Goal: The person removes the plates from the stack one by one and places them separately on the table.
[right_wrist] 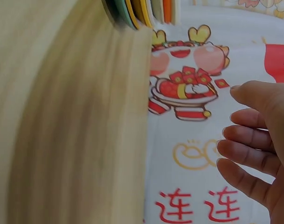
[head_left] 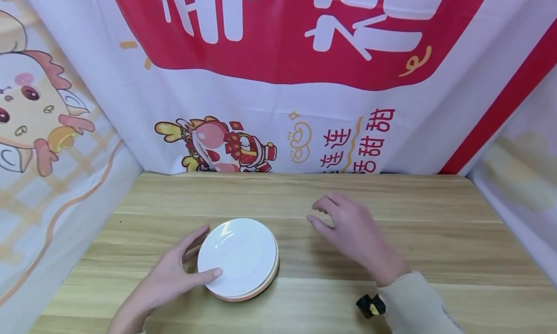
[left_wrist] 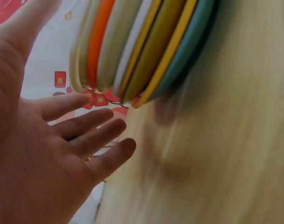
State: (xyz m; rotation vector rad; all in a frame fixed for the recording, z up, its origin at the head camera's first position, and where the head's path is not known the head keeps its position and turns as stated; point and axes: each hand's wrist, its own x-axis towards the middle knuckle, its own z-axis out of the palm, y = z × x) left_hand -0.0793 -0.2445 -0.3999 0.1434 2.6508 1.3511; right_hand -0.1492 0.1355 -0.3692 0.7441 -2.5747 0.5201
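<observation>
A stack of plates (left_wrist: 132, 51) stands on the wooden table, its layers cream, orange, white, yellow, olive and teal from the top down. The uppermost white plate (head_left: 239, 256) is round, glossy and bare. Beside the stack's left side is my left hand (head_left: 167, 278), thumb over the near rim of that plate and fingers around the far left side. In the left wrist view those fingers (left_wrist: 93, 140) are spread and fairly straight. My right hand (head_left: 352, 227) hovers over the table to the right of the stack, fingers loosely bent, holding nothing.
Wood-grain table (head_left: 444, 237) extends on both sides of the stack. A printed white and red cloth (head_left: 278, 97) hangs along its back edge, with more cloth at left and right. A small black object (head_left: 371, 306) shows beside the right sleeve (head_left: 415, 302).
</observation>
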